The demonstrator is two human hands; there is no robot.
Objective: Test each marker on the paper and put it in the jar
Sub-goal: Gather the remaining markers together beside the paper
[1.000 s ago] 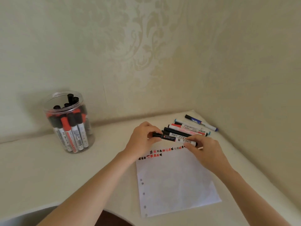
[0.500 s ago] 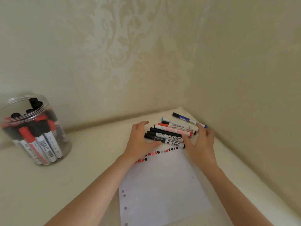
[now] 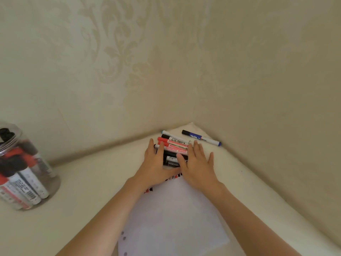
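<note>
Both my hands lie flat with fingers spread, the left hand [image 3: 155, 164] and right hand [image 3: 196, 163] pressing either side of the marker pile [image 3: 172, 147] above the paper [image 3: 173, 218], gripping nothing, one blue marker [image 3: 201, 138] apart, the jar [image 3: 20, 169] far left.

Both bare forearms are extended forward, converging toward 12 o'clock. The left hand [image 3: 155, 163] is laid palm down, its fingers [image 3: 151, 145] stretched toward 12 o'clock and the thumb tucked inward toward 3 o'clock. The right hand [image 3: 198, 164] is likewise spread flat, fingers splayed between 11 and 1 o'clock. Nothing is gripped by either hand; the two are held just beside each other.
</note>
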